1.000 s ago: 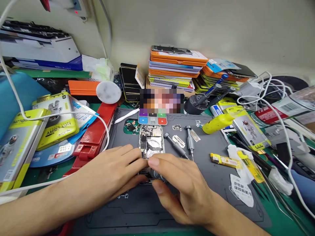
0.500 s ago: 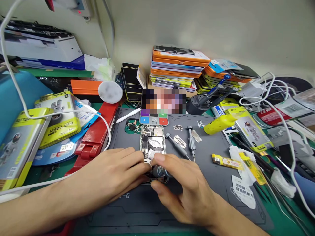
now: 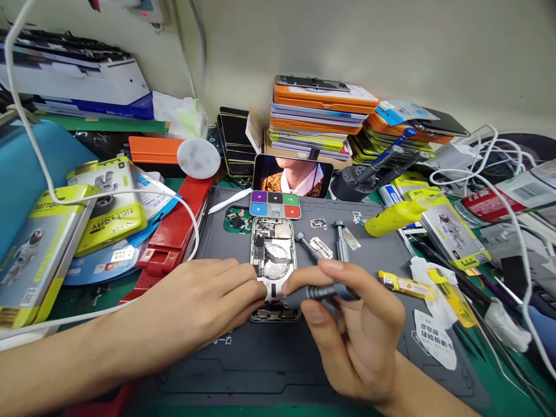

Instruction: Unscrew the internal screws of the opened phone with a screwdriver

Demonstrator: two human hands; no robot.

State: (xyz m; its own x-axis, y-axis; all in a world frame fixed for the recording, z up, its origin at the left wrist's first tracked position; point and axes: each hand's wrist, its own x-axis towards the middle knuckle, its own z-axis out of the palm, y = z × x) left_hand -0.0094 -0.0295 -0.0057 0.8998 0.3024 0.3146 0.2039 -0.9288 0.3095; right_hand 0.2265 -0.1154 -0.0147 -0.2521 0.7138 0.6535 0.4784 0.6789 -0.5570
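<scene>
- The phone (image 3: 278, 269) lies flat on the mat (image 3: 204, 376) in the middle of my view, its inner parts facing up
- Its long axis runs almost straight away from me, one short end near, the other just short of the coloured pad (image 3: 275, 206)
- My left hand (image 3: 212, 295) comes in from the side, fingers bent and pressed close to one another, their tips over the lower left edge of the phone; the thumb is hidden from me, so I can't tell whether they pinch anything
- My right hand (image 3: 360, 324) pinches a driver (image 3: 324, 291) between thumb and fingers, one fingertip reaching in over the phone's right edge
- I read the driver's long axis as nearly level, crosswise to the phone, its wide cap to the right and its other end pointing left at the phone; I can't make out the tip
- So the phone sits between both sets of fingers, its far half uncovered
- Right of it I see two more drivers (image 3: 342, 246) and a razor blade (image 3: 324, 249) on the mat
</scene>
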